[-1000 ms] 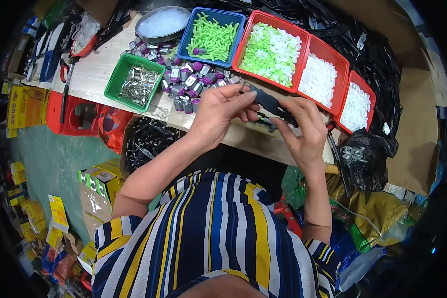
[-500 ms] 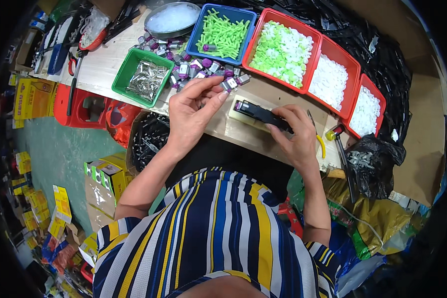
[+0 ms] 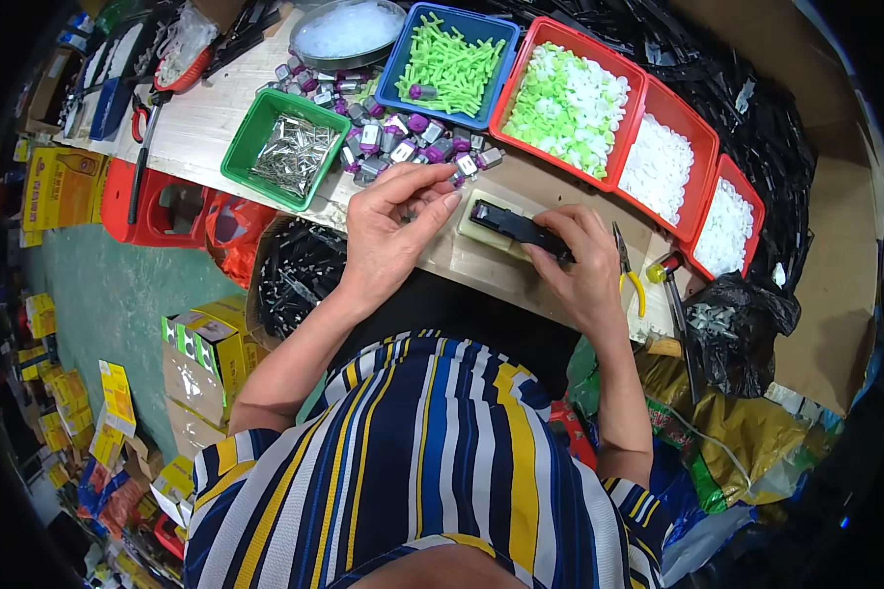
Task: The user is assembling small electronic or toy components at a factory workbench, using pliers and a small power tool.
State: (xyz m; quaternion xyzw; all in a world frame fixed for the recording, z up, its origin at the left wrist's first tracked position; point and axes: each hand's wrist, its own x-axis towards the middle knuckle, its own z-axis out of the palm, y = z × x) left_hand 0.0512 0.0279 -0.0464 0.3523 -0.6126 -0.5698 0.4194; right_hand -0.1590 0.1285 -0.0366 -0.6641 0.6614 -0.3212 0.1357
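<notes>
My right hand grips a long black plastic part that lies on a pale block on the wooden bench. My left hand rests to its left, thumb and fingers pinched together near the part's left end, just below a heap of small purple and grey pieces. Whether a small piece sits between those fingers cannot be told.
A green tray of metal clips, a blue tray of green pegs, red trays of green and white caps and white caps line the bench. Yellow-handled pliers lie right. A bin of black parts and yellow boxes stand below.
Both hands came down from in front of me to the bench. The black part now lies on the pale block, and my left hand drew back from it toward the purple pieces.
</notes>
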